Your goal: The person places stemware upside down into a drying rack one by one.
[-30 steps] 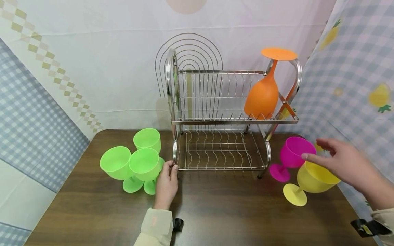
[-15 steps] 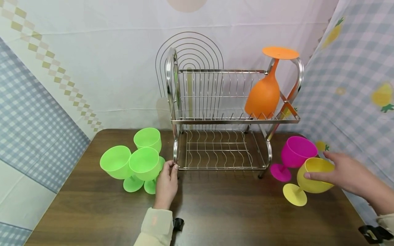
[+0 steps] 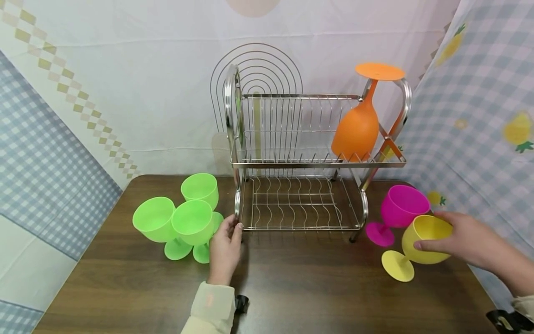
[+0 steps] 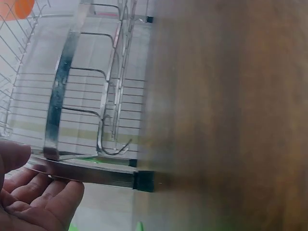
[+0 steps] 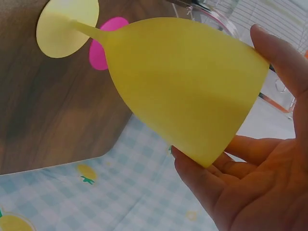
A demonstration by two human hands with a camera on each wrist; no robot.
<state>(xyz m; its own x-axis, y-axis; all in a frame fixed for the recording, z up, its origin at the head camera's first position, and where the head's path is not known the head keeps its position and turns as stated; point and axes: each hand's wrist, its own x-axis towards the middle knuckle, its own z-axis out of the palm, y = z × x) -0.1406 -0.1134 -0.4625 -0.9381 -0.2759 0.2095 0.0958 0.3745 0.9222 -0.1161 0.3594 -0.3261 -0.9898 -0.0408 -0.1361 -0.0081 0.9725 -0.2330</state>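
My left hand grips the left front leg of a two-tier metal dish rack, thumb and fingers either side of the tube in the left wrist view. Close beside that hand stand three green goblets, bowls up. At the right, my right hand holds the bowl of a yellow goblet near its rim, thumb on one side and fingers on the other. The yellow goblet stands upright, though I cannot tell whether its foot touches the table. Just behind it is a magenta goblet, also upright.
An orange goblet sits upside down on the rack's upper tier, at the right end. The brown wooden table meets a white cloth backdrop behind, with checked cloth at the right side.
My right hand has come in around the yellow goblet's bowl and taken hold of it, and the goblet has shifted slightly. Two green goblets have slid a little left. The left hand stays on the rack.
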